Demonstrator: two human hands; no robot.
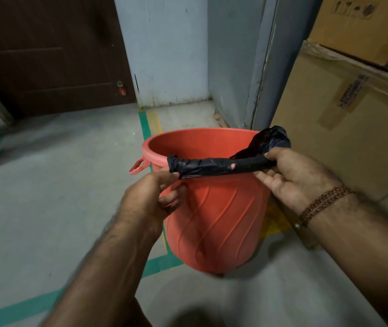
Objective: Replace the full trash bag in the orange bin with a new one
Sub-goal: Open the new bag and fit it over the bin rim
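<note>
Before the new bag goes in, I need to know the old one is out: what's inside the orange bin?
The visible inside wall of the orange bin is bare. Its bottom is hidden by the near rim and the rolled black trash bag held by the left hand and right hand.

The grey concrete floor (58, 185) carries green tape lines (145, 123) and a yellow line beside them, running under and past the spot where the hands grip the bag. The orange bin (216, 220) stands on it directly below that grip. Stacked cardboard boxes (353, 128) rest on the floor just right of the grip.
</note>
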